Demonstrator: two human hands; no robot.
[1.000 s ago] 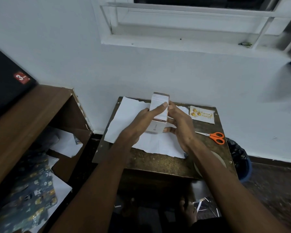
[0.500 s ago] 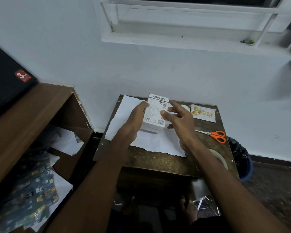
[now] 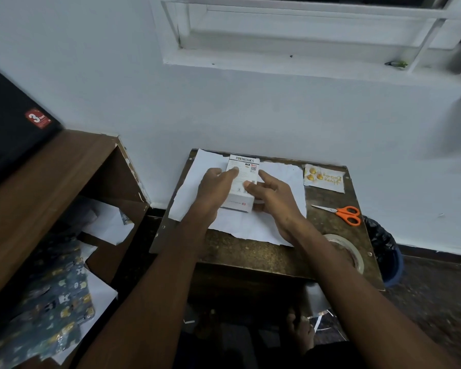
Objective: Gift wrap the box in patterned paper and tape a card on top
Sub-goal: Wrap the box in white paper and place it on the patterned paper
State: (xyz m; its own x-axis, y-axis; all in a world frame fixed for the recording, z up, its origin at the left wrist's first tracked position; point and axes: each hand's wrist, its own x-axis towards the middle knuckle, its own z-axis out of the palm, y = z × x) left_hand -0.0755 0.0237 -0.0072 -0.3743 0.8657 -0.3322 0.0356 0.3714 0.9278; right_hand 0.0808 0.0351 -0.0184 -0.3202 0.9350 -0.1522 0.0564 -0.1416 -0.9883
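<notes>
A small white box (image 3: 244, 171) with printed text lies flat on a sheet of paper (image 3: 197, 179), white side up, on a small brown table (image 3: 250, 251). My left hand (image 3: 214, 187) grips the box's left side with fingers on its top. On the right side, my right hand (image 3: 273, 194) holds the box with its thumb on the top face. A white card (image 3: 324, 177) with gold print lies at the table's far right corner.
Orange-handled scissors (image 3: 341, 213) lie right of the paper. A tape roll (image 3: 350, 249) sits near the table's front right, partly behind my forearm. A wooden shelf (image 3: 51, 182) at left holds dark patterned paper (image 3: 48, 304). A bin (image 3: 383, 251) stands right of the table.
The box was held upright above the paper, then tipped over; now it lies flat on the sheet with both hands still on it.
</notes>
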